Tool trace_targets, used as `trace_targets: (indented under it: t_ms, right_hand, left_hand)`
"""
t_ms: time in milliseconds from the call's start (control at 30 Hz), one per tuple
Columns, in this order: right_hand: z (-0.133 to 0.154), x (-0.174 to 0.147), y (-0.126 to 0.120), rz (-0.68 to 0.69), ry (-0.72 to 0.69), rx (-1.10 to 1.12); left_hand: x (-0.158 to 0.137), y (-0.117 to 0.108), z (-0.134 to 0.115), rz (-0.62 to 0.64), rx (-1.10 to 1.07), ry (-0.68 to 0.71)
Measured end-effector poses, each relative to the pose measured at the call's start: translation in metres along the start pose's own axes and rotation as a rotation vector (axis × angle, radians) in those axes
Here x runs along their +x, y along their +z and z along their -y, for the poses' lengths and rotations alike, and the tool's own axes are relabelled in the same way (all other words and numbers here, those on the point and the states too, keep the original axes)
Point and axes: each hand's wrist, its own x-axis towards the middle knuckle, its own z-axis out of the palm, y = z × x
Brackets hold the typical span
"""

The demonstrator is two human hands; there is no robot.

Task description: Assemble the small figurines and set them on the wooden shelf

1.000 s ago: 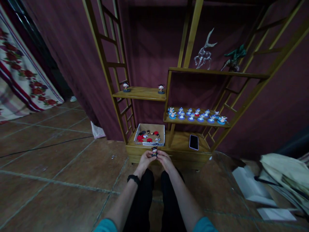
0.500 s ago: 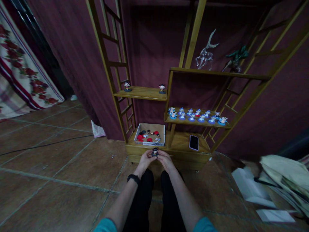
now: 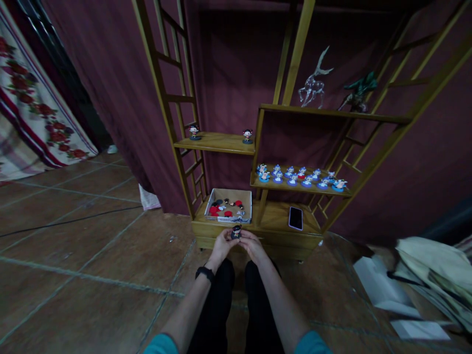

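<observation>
Between my left hand (image 3: 222, 245) and my right hand (image 3: 252, 244) is a small black-haired figurine (image 3: 236, 231) on a dark base. Fingers of both hands are closed on it, in front of the shelf's bottom ledge. Just beyond it stands an open cardboard box (image 3: 250, 206) with several red, black and white figurine parts (image 3: 228, 213) lying loose inside. Two similar figurines stand upright on the small upper-left shelf (image 3: 217, 142): one at its left end (image 3: 193, 132), the other at its right end (image 3: 247, 136).
Several blue and white figurines (image 3: 292, 179) stand in rows on the right shelf. Below them lies a phone (image 3: 295, 218). A clear deer ornament (image 3: 313, 88) and a dark green statuette (image 3: 358, 93) occupy the higher shelf. A pale bag (image 3: 435, 265) and a white box (image 3: 385, 285) rest on the floor at right.
The held figurine has turned slightly between my fingers. Both hands remain in nearly the same place, and the shelf items look unchanged.
</observation>
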Motion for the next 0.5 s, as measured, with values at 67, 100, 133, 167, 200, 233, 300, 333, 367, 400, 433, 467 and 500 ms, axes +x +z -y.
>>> trace_targets:
  t_ms: [67,100,133,167,200,233,300,333,367,400,433,467,500]
  right_hand:
    - [0.000,-0.001,0.000,-0.013,-0.002,0.009]
    - [0.000,-0.001,-0.001,-0.022,0.001,0.011]
    - [0.001,-0.002,-0.001,-0.029,0.006,0.011]
    - [0.001,-0.002,-0.001,-0.033,0.010,0.013]
    - [0.001,-0.003,-0.001,-0.037,0.015,0.014]
    - [0.001,-0.003,-0.001,-0.041,0.019,0.015]
    - [0.001,-0.002,-0.002,-0.052,0.027,0.015]
    - [0.001,-0.002,-0.002,-0.058,0.030,0.015]
    - [0.001,-0.001,-0.002,-0.063,0.033,0.017]
    - [0.001,-0.001,-0.002,-0.066,0.035,0.020]
    - [0.000,-0.001,-0.002,-0.069,0.036,0.026]
    - [0.000,0.000,-0.001,-0.071,0.036,0.033]
    - [0.000,0.000,-0.001,-0.072,0.036,0.041]
  left_hand:
    - [0.001,-0.002,0.001,0.017,0.021,-0.017]
    - [0.001,-0.003,0.001,0.032,0.032,-0.027]
    - [0.001,-0.004,0.001,0.048,0.038,-0.038]
    - [0.001,-0.004,0.000,0.063,0.040,-0.048]
    - [0.001,-0.005,0.000,0.075,0.038,-0.057]
    - [0.001,-0.005,0.000,0.085,0.032,-0.065]
    - [0.000,-0.005,-0.002,0.097,0.018,-0.075]
    - [-0.001,-0.005,-0.004,0.100,0.009,-0.079]
    - [-0.002,-0.005,-0.005,0.101,-0.007,-0.082]
    - [-0.002,-0.004,-0.007,0.093,-0.028,-0.085]
    - [-0.003,-0.004,-0.010,0.077,-0.053,-0.088]
    - [-0.004,-0.003,-0.012,0.055,-0.079,-0.092]
    - [-0.005,-0.002,-0.014,0.034,-0.104,-0.098]
